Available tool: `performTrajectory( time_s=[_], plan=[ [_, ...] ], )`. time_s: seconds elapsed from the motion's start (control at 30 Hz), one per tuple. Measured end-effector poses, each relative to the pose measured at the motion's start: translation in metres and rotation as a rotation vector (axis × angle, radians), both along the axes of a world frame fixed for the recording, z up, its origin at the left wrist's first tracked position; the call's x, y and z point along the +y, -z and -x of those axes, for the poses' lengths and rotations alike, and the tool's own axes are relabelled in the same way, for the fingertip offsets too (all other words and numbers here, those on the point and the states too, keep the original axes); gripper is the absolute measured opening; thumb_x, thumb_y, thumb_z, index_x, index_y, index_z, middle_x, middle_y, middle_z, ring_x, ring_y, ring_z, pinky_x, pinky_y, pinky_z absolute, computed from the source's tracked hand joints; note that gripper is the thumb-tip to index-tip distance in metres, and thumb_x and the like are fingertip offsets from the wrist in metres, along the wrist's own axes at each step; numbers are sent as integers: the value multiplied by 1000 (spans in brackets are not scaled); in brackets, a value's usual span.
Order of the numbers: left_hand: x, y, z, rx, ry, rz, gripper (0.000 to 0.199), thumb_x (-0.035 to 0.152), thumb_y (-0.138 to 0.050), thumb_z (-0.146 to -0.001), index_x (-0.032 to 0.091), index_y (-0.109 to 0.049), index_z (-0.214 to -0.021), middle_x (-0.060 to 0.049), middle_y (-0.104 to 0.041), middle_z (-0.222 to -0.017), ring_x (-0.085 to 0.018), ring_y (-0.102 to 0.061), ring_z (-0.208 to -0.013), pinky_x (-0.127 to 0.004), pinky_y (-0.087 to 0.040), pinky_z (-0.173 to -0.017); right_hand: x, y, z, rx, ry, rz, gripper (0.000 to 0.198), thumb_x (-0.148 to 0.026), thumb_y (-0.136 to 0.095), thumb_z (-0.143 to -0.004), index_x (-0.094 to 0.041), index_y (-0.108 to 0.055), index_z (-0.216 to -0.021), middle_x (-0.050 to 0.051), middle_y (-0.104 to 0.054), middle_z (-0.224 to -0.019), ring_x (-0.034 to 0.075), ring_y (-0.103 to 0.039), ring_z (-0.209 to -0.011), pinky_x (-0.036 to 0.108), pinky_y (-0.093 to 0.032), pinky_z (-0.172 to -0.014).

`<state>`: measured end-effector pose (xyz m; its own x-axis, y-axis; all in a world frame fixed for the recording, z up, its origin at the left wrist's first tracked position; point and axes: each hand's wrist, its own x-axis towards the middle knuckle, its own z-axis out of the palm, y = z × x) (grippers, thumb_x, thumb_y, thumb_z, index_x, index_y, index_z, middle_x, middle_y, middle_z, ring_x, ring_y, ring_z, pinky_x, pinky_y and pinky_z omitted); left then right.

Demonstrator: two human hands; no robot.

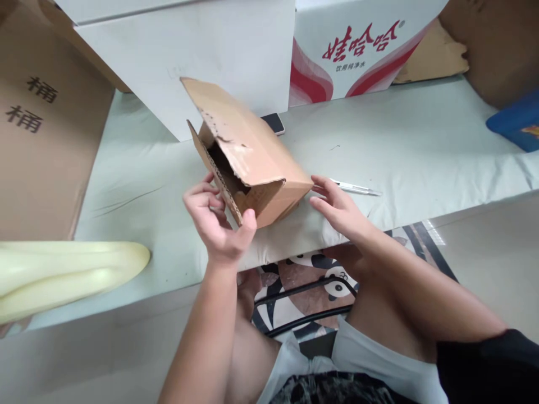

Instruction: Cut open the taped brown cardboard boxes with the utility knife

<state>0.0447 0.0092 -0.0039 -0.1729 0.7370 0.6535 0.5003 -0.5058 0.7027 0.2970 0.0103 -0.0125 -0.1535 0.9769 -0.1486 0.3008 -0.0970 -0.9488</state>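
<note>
At the far left we have a big brown carton (37,168) with dark printed characters, and in front of it a smooth pale yellow object (84,269) that we cannot name for certain. Next comes a plain white carton (168,62), standing at the back of the cloth-covered tabletop (421,134).

Our left hand (219,221) grasps the near flap of a small corrugated cardboard box (269,148), thumb at the flap's lower corner and fingers along its outer side. The box sits tilted on the tabletop, in front of the white carton and between our hands. By our reading, the opening is done: the end on our left gapes, with the upper flap sticking out and the near one spread away. Closing is not done, since neither flap is tucked in; the dark inside hides whether the box holds anything.

Just behind it lies a smartphone (275,122). Our right hand (334,205) has a released grip, fingers loosely bent at the box's right corner; we cannot tell whether they touch. Just beyond them rests a slim white pen or craft knife (356,187), unheld. Behind stands a red-lettered drinking-water carton (362,76), and at the far right a blue object (511,120).
</note>
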Motion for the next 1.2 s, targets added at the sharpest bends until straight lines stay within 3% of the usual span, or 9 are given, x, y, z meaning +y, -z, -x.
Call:
performTrajectory(
  time_s=[0.2, 0.4, 0.5, 0.63, 0.73, 0.83, 0.97, 1.07, 1.2],
  plan=[
    [7, -1, 3, -390, -108, 12, 34, 41, -52, -80, 28, -43, -110, -5, -55, -111, -27, -62, -111, -46, -53, -100, 7, -2, 8, 34, -119, 27, 50, -53, -62, -91, -22, -65, -129, 14, -70, -140, 33, -66, -132, 57, -49, -119],
    [16, 8, 18, -1044, -59, 308, 38, 40, -58, -75, 34, -45, -110, -1, -63, -123, -25, -64, -117, -38, -57, -84, 6, 1, 11, 302, -145, 38, 81, -64, -65, -88, -28, -30, -152, 14, -72, -137, 32, -68, -131, 58, -54, -113],
    [17, 15, 18, -1143, -73, 498, 41, 32, -58, -71, 35, -49, -111, 0, -66, -117, -22, -68, -102, -32, -57, -71, 5, 1, 12, 313, -147, 16, 97, -72, -72, -81, -31, -24, -155, 16, -60, -154, 33, -59, -143, 59, -52, -115],
    [13, 14, 8, -839, -68, 598, 37, 20, -60, -65, 28, -60, -101, -2, -64, -94, -16, -61, -75, -24, -48, -57, 5, 0, 10, 259, -55, -72, 100, -74, -75, -76, -33, -28, -154, 14, -40, -170, 32, -40, -158, 58, -44, -125],
    [9, 12, 5, -541, -93, 517, 16, 24, -61, -68, 21, -63, -84, -5, -62, -93, -18, -60, -79, -28, -52, -63, 6, 0, 8, 281, -22, -66, 94, -67, -75, -78, -31, -30, -152, 16, -48, -164, 33, -48, -153, 60, -50, -119],
    [6, 11, 7, -446, 50, 525, 8, 28, -59, -69, 21, -59, -71, -5, -61, -83, -21, -62, -80, -34, -55, -71, 7, 0, 7, 319, 3, -43, 88, -56, -79, -76, -29, -35, -148, 16, -60, -152, 35, -58, -143, 60, -56, -111],
    [3, 11, 8, -370, 205, 581, 28, 40, -65, -74, 20, -63, -93, -7, -70, -93, -29, -67, -101, -42, -56, -91, 6, -4, 8, 279, 105, -26, 71, -48, -84, -70, -26, -54, -131, 14, -67, -140, 36, -63, -133, 58, -57, -106],
    [5, 12, 8, -178, 103, 580, 36, 49, -70, -75, 20, -60, -93, -10, -70, -99, -32, -65, -111, -50, -51, -105, 5, -8, 10, 182, 169, -39, 45, -45, -83, -70, -24, -64, -105, 9, -75, -108, 32, -71, -108, 52, -59, -94],
    [7, 13, 8, 126, -140, 420, 45, 57, -81, -68, 21, -59, -85, -13, -67, -104, -38, -57, -126, -57, -37, -120, 7, -11, 6, 68, 296, -99, 31, -44, -81, -70, -23, -61, -83, 2, -69, -84, 22, -65, -84, 40, -52, -79]
  ],
)
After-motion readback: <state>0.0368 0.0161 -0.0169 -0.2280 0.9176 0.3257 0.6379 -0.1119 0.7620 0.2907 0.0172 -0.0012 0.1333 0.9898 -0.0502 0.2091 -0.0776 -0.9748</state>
